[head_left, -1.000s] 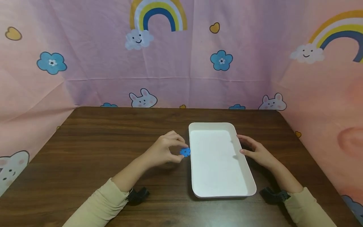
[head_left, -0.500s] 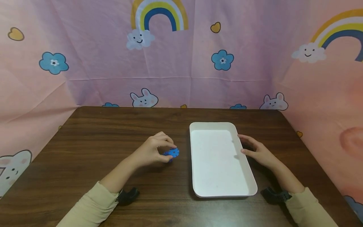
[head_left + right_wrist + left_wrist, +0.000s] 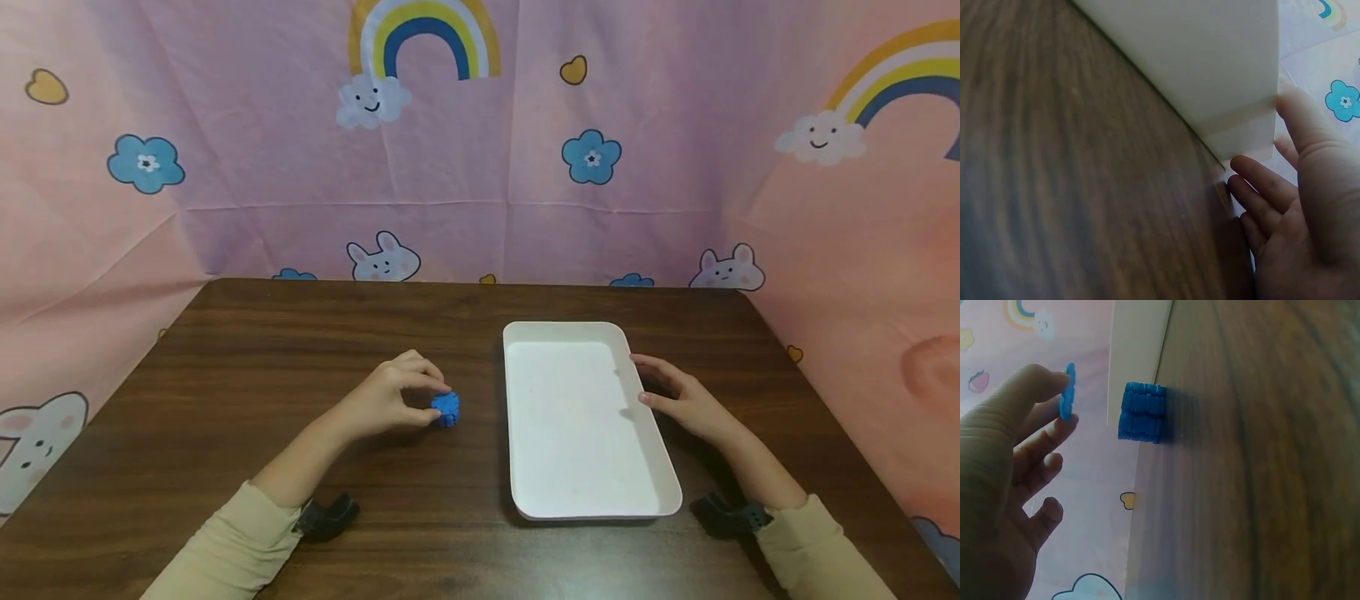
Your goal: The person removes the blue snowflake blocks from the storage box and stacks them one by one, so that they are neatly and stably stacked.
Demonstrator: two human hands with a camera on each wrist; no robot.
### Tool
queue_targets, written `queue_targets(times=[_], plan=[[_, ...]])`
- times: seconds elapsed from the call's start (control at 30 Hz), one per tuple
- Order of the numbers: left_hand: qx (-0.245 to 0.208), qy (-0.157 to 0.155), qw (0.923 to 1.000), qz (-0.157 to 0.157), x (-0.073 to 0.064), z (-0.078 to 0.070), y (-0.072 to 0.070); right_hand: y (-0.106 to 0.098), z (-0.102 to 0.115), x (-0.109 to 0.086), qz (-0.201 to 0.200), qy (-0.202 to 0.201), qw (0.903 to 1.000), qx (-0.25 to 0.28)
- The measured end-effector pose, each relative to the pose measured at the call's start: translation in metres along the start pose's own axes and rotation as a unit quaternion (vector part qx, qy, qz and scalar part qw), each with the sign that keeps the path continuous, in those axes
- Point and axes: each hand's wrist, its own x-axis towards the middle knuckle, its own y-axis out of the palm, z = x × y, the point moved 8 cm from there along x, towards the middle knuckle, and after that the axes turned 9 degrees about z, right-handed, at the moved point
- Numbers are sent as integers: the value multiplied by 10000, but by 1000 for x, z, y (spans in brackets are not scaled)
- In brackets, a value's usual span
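Between thumb and fingertips, my left hand (image 3: pixel 393 396) pinches a thin blue notched plastic disc (image 3: pixel 1067 394). Below that disc, on the table, stands a short stack of similar blue discs (image 3: pixel 1141 414). A gap separates the held disc from the stack in the left wrist view; from the head view the two overlap. My right hand (image 3: pixel 686 407) touches the right wall of a white rectangular tray (image 3: pixel 517 450) with its thumb and fingertips, its fingers loosely extended. The tray has no things in it.
The dark wooden table (image 3: pixel 300 333) carries the tray right of the stack. Behind and at the sides hangs a pink printed cloth (image 3: pixel 450 167). Black straps (image 3: pixel 326 517) sit on both wrists.
My left hand has moved left, away from the tray's left edge, carrying the blue disc over the stack. The right hand has stayed at the tray's wall.
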Motion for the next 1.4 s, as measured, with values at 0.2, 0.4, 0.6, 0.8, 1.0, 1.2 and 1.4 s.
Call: queue_targets(times=[0.2, 0.4, 0.6, 0.8, 1.0, 1.2, 1.4], plan=[[-15, -76, 9999, 133, -3, 4, 4, 1, 1, -1, -11, -10, 10000, 1], [-58, -218, 9995, 219, -3, 8, 7, 1, 1, 0, -17, -10, 10000, 22], [-63, -185, 9996, 222, -3, 9, 9, 0, 1, 0, -24, 5, 10000, -67], [-54, -233, 9993, 278, -3, 13, 12, 1, 3, 0, -37, -61, 9999, -152], [-7, -247, 9993, 297, -2, 15, 13, 0, 2, 0, -45, -61, 9999, -145], [-25, -292, 9988, 400, 1, 16, 15, 0, 2, 0, -17, -95, 9999, -104], [-5, -370, 9984, 430, 0, 17, 15, 0, 3, 0, -46, -88, 9999, -29]])
